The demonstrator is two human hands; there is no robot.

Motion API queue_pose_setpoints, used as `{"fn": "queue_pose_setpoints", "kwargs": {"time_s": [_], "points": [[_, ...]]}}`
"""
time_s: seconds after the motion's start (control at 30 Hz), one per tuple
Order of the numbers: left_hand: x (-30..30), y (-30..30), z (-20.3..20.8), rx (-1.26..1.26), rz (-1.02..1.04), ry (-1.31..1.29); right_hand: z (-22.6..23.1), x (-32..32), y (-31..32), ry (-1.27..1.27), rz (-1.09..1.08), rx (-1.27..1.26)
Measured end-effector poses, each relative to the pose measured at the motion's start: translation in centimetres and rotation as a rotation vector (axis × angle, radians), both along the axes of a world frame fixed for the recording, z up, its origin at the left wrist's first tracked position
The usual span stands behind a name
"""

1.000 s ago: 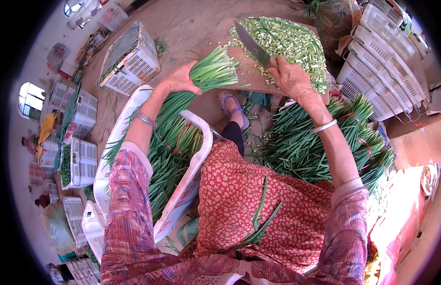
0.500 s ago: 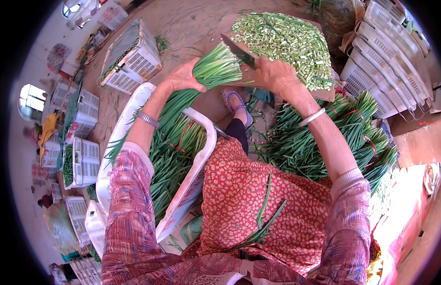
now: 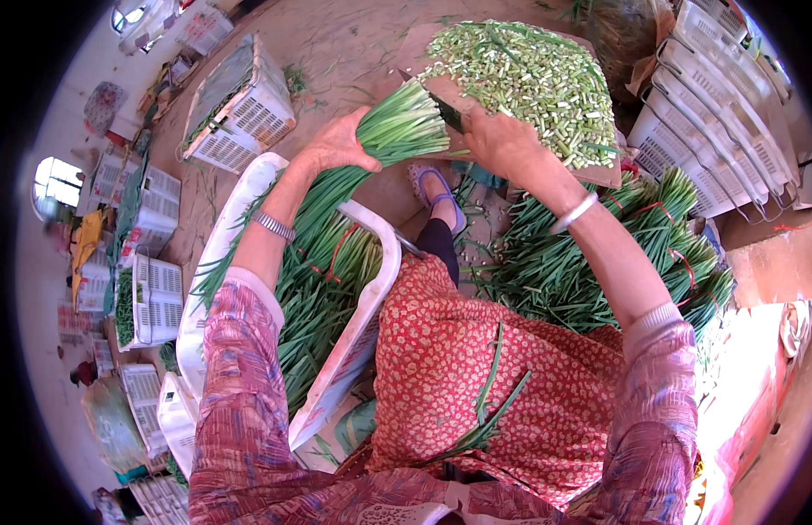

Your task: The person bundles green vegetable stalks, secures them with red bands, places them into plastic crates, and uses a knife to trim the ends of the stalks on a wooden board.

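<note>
My left hand (image 3: 343,147) is wrapped round a thick bunch of garlic chives (image 3: 402,122), pale stem ends pointing right and green leaves trailing back over a white crate (image 3: 390,267). In my right hand (image 3: 504,145) is the handle of a knife (image 3: 448,114). Its dark blade lies close behind the stem ends, partly hidden by them; whether it touches them I cannot tell. Beyond both hands a heap of chopped stem pieces (image 3: 521,83) covers most of a flat brown board (image 3: 605,177). More chives, some tied with a red band (image 3: 337,252), fill the crate.
Tied chive bundles (image 3: 590,254) are piled on the floor to my right. Stacked white crates (image 3: 703,131) stand behind them. A filled crate (image 3: 248,118) sits at the far left, with several others along the left side. Loose leaves lie on my red apron (image 3: 502,385).
The knife has swung lower and away from me, its blade now largely behind the stem ends. My right hand has shifted slightly with it. My left hand keeps its grip on the chives.
</note>
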State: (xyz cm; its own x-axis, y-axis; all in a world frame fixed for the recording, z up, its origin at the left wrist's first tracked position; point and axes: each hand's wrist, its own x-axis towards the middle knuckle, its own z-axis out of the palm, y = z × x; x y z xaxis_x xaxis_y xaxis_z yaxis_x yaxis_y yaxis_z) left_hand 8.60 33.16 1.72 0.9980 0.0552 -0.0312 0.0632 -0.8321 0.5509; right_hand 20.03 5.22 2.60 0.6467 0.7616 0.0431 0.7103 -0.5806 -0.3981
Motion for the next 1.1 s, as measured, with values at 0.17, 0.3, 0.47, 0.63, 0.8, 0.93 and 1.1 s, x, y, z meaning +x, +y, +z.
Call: {"fn": "queue_pose_setpoints", "kwargs": {"time_s": [0.17, 0.3, 0.47, 0.63, 0.8, 0.93, 1.1], "points": [[0.6, 0.5, -1.1, 0.046, -0.005, -0.035, -4.3, 2.3, 4.1, -0.296, -0.037, 0.041], [-0.3, 0.6, -0.7, 0.048, 0.028, -0.022, -3.3, 4.8, 0.8, -0.197, -0.174, -0.089], [0.0, -0.5, -0.2, 0.101, 0.005, -0.03, -2.8, 7.3, -3.4, -0.287, -0.22, -0.141], [-3.7, -5.9, 5.6, 0.466, -0.121, -0.081, 6.5, 0.7, -3.1, -0.308, -0.08, 0.082], [-6.6, -15.9, 12.7, 0.668, -0.544, -0.259, 10.9, -5.4, -5.5, 0.314, 0.441, -0.118], [-8.8, -21.3, 16.2, 0.862, -0.644, -0.107, 7.5, -11.2, -11.0, 0.606, 0.379, 0.375], [-13.9, -26.1, 18.0, 0.893, -0.713, -0.214, 4.1, -18.3, -16.0, 1.195, 0.225, 0.674]]}}
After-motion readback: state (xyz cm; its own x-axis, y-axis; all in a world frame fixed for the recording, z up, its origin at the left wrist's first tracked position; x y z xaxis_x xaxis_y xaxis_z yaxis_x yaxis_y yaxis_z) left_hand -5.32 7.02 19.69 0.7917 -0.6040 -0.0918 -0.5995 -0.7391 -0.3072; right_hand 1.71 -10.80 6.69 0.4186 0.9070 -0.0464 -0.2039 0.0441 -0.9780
